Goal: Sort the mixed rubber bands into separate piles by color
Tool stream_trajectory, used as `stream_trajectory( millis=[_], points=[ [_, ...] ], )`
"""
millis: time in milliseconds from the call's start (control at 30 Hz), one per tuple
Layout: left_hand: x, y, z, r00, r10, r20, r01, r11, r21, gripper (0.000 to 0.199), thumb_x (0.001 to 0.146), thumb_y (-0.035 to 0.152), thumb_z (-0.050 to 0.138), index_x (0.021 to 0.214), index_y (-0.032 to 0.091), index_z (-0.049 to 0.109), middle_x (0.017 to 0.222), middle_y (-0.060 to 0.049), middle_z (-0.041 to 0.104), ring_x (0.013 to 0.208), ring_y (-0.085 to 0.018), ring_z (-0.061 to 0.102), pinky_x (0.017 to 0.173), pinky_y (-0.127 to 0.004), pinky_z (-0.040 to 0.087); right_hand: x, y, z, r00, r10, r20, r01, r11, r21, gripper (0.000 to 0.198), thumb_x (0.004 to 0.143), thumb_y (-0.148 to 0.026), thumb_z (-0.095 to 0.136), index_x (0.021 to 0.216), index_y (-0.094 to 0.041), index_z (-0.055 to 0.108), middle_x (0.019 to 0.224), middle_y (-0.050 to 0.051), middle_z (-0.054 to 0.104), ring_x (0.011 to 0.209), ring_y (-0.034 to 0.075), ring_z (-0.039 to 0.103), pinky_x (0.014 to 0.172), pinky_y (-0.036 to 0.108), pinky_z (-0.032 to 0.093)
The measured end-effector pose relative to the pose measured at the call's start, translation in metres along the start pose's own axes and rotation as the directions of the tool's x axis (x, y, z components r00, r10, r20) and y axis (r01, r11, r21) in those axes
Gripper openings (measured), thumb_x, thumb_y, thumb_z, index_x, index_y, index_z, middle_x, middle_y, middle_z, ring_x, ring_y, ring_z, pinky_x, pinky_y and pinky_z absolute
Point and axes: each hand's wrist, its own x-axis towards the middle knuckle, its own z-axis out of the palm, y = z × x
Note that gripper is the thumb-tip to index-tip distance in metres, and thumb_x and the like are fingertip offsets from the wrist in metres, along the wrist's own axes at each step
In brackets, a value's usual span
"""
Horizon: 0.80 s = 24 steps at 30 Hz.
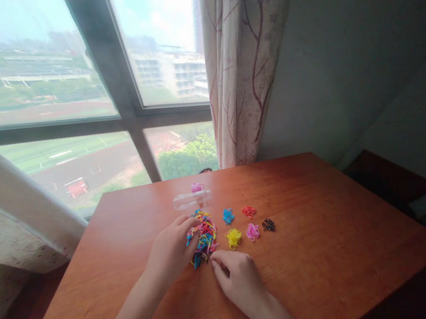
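Note:
A mixed heap of small coloured rubber bands (206, 230) lies on the brown wooden table (307, 267). My left hand (173, 244) rests against the heap's left side, its fingers apart and reaching over the bands. At the heap's lower right edge, my right hand (238, 275) has thumb and forefinger pinched together; whatever is between them is too small to make out. Sorted by colour, little piles sit to the right: blue bands (228, 216), red bands (249, 211), yellow bands (233, 238), pink bands (252, 231) and black bands (268, 224).
Behind the heap, a clear plastic bottle (190, 200) lies on its side, with a round pink object (197, 187) just beyond it. A window (121, 77) rises past the table's far edge, between a left curtain (16, 204) and a right curtain (240, 63).

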Motion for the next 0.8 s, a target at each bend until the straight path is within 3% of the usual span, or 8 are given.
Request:
stream_trajectory(
  millis=[133, 267, 467, 800],
  points=[
    [-0.025, -0.013, 0.008, 0.997, -0.068, -0.047, 0.066, 0.997, -0.051, 0.02, 0.089, 0.028, 0.048, 0.098, 0.022, 0.066, 0.09, -0.003, 0.07, 0.073, -0.017, 0.064, 0.062, -0.024, 0.045, -0.001, 0.0, 0.001, 1.0, 0.014, 0.019, -0.013, 0.999, -0.045, 0.018, 0.088, -0.015, 0.052, 0.088, -0.025, 0.067, 0.076, -0.003, 0.07, 0.068, 0.014, 0.064, 0.061, 0.022, 0.035],
    [-0.039, -0.022, 0.019, 0.993, -0.085, -0.079, 0.076, 0.992, -0.101, 0.018, 0.09, 0.025, 0.046, 0.093, 0.023, 0.064, 0.087, -0.001, 0.069, 0.071, -0.015, 0.063, 0.063, -0.023, 0.044, -0.001, 0.002, 0.002, 0.999, 0.006, 0.033, -0.004, 0.998, -0.063, 0.019, 0.09, -0.016, 0.052, 0.095, -0.026, 0.067, 0.078, -0.003, 0.071, 0.07, 0.015, 0.066, 0.063, 0.022, 0.036],
    [-0.04, -0.022, 0.021, 0.993, -0.096, -0.066, 0.09, 0.992, -0.091, 0.019, 0.092, 0.027, 0.044, 0.093, 0.023, 0.063, 0.087, -0.001, 0.068, 0.072, -0.016, 0.062, 0.064, -0.024, 0.044, 0.006, 0.001, 0.007, 0.995, -0.063, 0.076, 0.073, 0.988, -0.134, 0.019, 0.09, -0.016, 0.053, 0.103, -0.025, 0.064, 0.085, -0.001, 0.072, 0.077, 0.016, 0.067, 0.067, 0.022, 0.038],
    [-0.042, -0.02, 0.022, 0.995, -0.101, -0.006, 0.1, 0.99, -0.099, 0.019, 0.092, 0.026, 0.042, 0.092, 0.023, 0.061, 0.09, -0.001, 0.065, 0.074, -0.015, 0.06, 0.065, -0.023, 0.043, 0.008, 0.003, 0.011, 0.991, -0.09, 0.098, 0.105, 0.982, -0.154, 0.016, 0.091, -0.015, 0.052, 0.097, -0.025, 0.062, 0.088, -0.002, 0.072, 0.08, 0.015, 0.067, 0.068, 0.021, 0.037]
  ],
)
